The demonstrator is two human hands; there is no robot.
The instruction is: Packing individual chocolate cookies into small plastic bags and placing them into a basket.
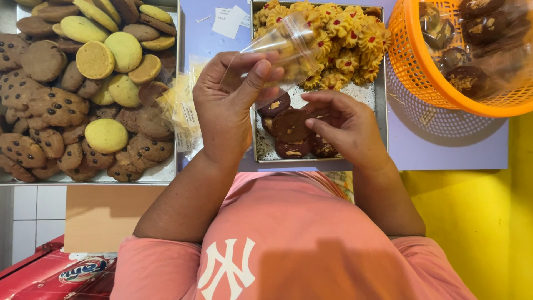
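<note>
Nearest: right hand [347, 125] rests over the front of the middle metal tray [381, 111], its fingers [322, 126] curled together onto a dark chocolate cookie [290, 125]; contact is clear, but whether the cookie is lifted off the tray I cannot tell. More dark cookies lie touching it on both sides.

Left hand [227, 105] is just beside, raised over the tray's left edge, thumb and fingers pinched shut on a small clear plastic bag [288, 44]. The bag sticks up and away to the right, mouth end near the thumb, and looks partly collapsed.

Risks, judged from this frame:
- bag mouth is narrow and limp, so a cookie pushed in at an angle could catch on the film and crack, or tear the bag
- the grip on the cookie looks light and from above; it could slip back and chip its neighbours
- the cookie's nut topping may shed crumbs if squeezed

Farther back in the same tray: yellow flower-shaped cookies with red centres [338, 39], packed close. The bag hangs right over them, so a dropped cookie could land there and break petals.

Left: large tray of chocolate-chip and pale round cookies [83, 83], with a loose stack of spare clear bags [180, 108] between the trays, near the left wrist; a sweep of the arm could scatter them.

Far right: orange basket [422, 66] holding bagged dark cookies, on the lilac worktop [449, 150]
</note>
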